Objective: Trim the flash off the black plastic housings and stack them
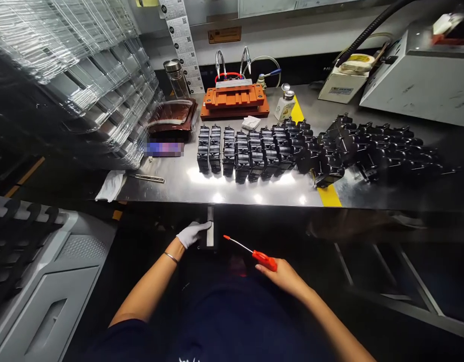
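Observation:
My left hand (190, 234), in a white glove, grips a narrow dark part with a pale strip (210, 233) on its face, held upright just off the table's front edge. Much of that part blends into the dark background, so its full shape is unclear. To the right, my bare right hand (279, 274) is wrapped round the red handle of a thin-shafted tool (265, 260). The tool's red tip points at the dark part, a small gap away from it. Rows of black ribbed units (249, 153) stand on the metal table beyond both hands.
An orange fixture (235, 100) stands at the back of the metal table (179, 193). A white dispenser bottle (285, 104) is beside it. Wrapped trays (81, 75) are stacked at left, near tweezers (147, 178) and a white cloth (110, 186). A grey crate (73, 276) sits lower left.

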{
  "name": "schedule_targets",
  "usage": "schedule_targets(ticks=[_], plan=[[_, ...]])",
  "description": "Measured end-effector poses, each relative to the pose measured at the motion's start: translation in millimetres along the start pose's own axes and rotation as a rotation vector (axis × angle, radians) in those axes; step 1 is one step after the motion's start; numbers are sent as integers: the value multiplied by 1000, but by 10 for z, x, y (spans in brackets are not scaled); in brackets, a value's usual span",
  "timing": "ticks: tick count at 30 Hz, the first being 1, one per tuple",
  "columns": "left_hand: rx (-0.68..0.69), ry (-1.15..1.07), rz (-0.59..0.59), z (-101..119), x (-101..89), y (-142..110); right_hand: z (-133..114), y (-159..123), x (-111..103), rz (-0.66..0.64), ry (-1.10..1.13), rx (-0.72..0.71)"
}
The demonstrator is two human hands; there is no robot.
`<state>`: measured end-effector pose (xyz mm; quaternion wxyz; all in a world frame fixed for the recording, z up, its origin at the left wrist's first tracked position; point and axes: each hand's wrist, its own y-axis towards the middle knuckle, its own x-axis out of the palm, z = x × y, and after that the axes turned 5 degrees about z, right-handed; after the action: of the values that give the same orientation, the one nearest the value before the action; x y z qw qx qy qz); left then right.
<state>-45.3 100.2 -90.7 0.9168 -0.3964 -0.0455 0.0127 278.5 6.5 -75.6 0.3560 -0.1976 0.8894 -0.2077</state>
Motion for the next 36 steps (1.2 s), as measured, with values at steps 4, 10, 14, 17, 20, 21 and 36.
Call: schedule_targets(ticks=[4, 10, 14, 17, 20, 21, 36], plan=[[127, 169, 49, 53, 36, 49, 107, 3, -11, -12, 78, -30], [216, 350, -31, 43, 162, -96, 140, -67, -58, -20, 27, 36], [195, 380, 26, 70, 195, -81, 193, -88, -50, -12, -55, 109], [173, 329, 162, 52, 203, 0, 181, -95, -1, -55, -17, 68], [169, 261, 264, -14, 250, 52, 73, -98, 67, -110, 3, 1], [169, 249, 290, -34, 277, 58, 22, -98, 91, -125, -17, -6], [146, 237, 396, -8, 616, 63, -284, -119, 190, -89, -265, 41]])
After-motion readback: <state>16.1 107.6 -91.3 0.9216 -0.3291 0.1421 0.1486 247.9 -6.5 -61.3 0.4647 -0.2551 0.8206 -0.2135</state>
